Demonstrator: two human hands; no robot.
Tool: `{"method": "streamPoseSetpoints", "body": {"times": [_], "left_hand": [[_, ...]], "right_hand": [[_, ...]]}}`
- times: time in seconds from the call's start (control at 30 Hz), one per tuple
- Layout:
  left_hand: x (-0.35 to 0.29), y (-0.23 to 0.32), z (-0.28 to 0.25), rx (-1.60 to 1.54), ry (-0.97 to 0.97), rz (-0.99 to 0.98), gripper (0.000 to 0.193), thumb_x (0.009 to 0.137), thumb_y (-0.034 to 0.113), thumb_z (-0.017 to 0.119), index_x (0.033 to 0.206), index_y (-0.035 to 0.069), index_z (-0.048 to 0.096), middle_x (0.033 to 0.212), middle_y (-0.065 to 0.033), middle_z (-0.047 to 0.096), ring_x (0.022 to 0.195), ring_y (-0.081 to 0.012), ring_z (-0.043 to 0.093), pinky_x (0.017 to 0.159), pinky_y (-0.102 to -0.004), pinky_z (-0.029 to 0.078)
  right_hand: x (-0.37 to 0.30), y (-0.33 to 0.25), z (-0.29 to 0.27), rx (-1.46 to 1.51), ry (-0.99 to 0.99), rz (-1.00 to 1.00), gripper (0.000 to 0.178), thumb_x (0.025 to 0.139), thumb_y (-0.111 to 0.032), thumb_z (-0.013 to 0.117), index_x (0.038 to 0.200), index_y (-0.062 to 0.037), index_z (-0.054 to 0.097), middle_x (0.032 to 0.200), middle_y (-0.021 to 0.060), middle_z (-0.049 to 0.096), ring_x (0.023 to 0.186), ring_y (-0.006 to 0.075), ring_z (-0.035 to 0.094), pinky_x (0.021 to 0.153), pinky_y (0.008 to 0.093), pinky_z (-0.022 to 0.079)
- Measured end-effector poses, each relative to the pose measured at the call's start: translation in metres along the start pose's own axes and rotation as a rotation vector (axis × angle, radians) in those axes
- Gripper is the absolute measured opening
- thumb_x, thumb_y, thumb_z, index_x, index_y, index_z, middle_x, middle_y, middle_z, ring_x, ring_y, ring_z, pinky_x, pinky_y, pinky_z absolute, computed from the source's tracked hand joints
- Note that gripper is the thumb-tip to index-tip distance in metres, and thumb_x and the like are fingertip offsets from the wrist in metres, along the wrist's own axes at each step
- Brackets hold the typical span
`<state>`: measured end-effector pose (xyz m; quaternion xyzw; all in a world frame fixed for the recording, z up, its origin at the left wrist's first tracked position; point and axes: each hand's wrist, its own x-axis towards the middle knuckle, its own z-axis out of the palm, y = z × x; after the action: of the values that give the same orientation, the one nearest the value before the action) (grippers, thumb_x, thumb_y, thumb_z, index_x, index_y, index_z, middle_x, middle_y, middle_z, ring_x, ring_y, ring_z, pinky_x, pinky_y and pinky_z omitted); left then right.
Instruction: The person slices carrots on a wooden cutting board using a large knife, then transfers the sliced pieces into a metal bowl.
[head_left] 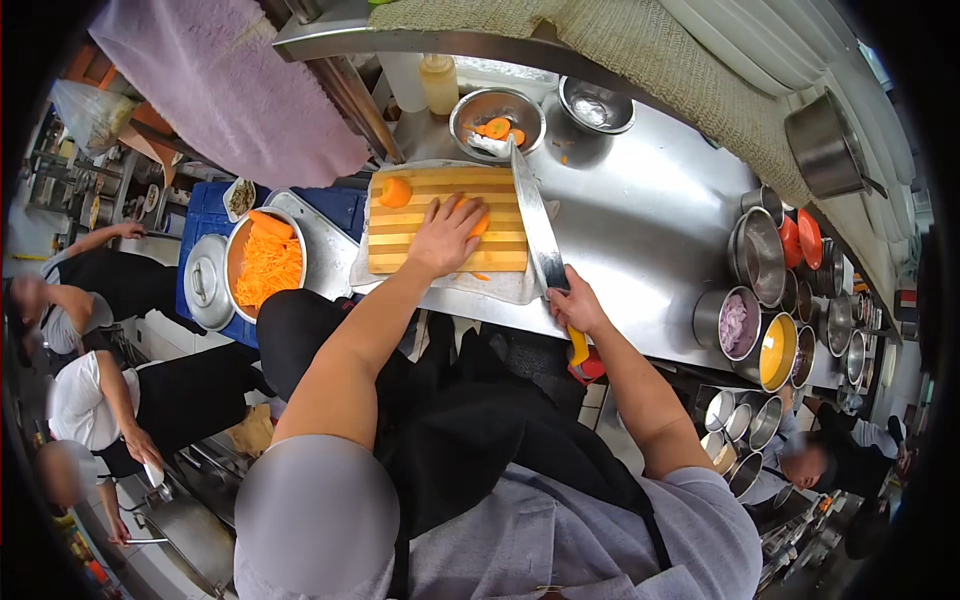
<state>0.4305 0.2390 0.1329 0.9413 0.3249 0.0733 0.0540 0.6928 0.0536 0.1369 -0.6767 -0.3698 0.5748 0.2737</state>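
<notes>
On a striped wooden cutting board [440,183], my left hand [443,240] presses down over a piece of carrot [479,226]. Its fingers partly cover the piece. My right hand [578,302] is wrapped round the yellow handle of a large knife [538,222]. The wide blade points away from me beside the board's right edge, apart from the carrot. Another carrot chunk [395,192] lies at the board's far left. Just beyond the board, a steel bowl [535,112] holds a few carrot slices [497,128] and something white.
A pot of shredded carrot [268,272] stands left of the board, beside a round metal lid [207,284]. Behind is an empty-looking steel bowl [597,106]. Several pots, one with chopped onion [733,322], stand at right. A shelf [420,40] overhangs the back. Co-workers [95,400] are at left and right.
</notes>
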Motion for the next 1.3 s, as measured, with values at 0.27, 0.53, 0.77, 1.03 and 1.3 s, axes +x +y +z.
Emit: {"method": "streamPoseSetpoints", "body": {"times": [0.27, 0.53, 0.77, 1.03, 1.3], "left_hand": [[-0.001, -0.001, -0.007, -0.019, -0.032, -0.003, 0.061, 0.098, 0.037, 0.058, 0.153, 0.018, 0.041, 0.157, -0.0051, 0.04, 0.148, -0.0324, 0.031, 0.122, -0.0558, 0.025], [0.003, 0.005, 0.002, -0.358, 0.184, -0.2, 0.066, 0.095, 0.039, 0.064, 0.152, 0.014, 0.041, 0.155, -0.0113, 0.04, 0.145, -0.0325, 0.037, 0.121, -0.0555, 0.025], [0.006, 0.016, 0.009, -0.108, 0.137, -0.264, 0.064, 0.094, 0.041, 0.065, 0.147, 0.01, 0.046, 0.153, -0.0124, 0.042, 0.144, -0.0303, 0.038, 0.118, -0.0577, 0.028], [0.004, 0.009, 0.007, -0.116, 0.19, -0.29, 0.06, 0.097, 0.041, 0.059, 0.147, 0.01, 0.048, 0.152, -0.0131, 0.045, 0.143, -0.0335, 0.038, 0.117, -0.0582, 0.028], [-0.011, -0.02, -0.03, -0.37, 0.469, -0.177, 0.042, 0.081, -0.007, 0.057, 0.118, 0.011, 0.069, 0.127, -0.0112, 0.06, 0.116, -0.0345, 0.054, 0.105, -0.0419, 0.046]], "right_hand": [[-0.001, -0.002, -0.001, -0.018, -0.014, -0.02, 0.028, 0.099, -0.014, 0.063, 0.118, -0.0038, 0.044, 0.067, 0.007, 0.061, 0.049, 0.0138, 0.055, 0.047, 0.0304, 0.046], [-0.003, -0.005, 0.001, -0.056, -0.03, -0.02, 0.024, 0.1, -0.016, 0.061, 0.114, -0.0051, 0.045, 0.067, 0.0059, 0.06, 0.051, 0.0127, 0.054, 0.048, 0.0303, 0.046], [-0.023, -0.023, -0.01, -0.426, 0.005, -0.086, 0.023, 0.101, -0.02, 0.057, 0.115, -0.0058, 0.045, 0.074, 0.0169, 0.068, 0.062, 0.0327, 0.067, 0.061, 0.0446, 0.053], [-0.046, -0.045, -0.003, -0.956, 0.107, -0.072, 0.028, 0.099, -0.023, 0.054, 0.121, -0.007, 0.044, 0.08, 0.0265, 0.069, 0.079, 0.0487, 0.068, 0.074, 0.0596, 0.052], [-0.047, -0.049, -0.006, -1.044, 0.079, -0.108, 0.025, 0.098, -0.016, 0.049, 0.121, -0.0062, 0.045, 0.082, 0.0271, 0.07, 0.079, 0.0485, 0.069, 0.072, 0.0597, 0.053]]}}
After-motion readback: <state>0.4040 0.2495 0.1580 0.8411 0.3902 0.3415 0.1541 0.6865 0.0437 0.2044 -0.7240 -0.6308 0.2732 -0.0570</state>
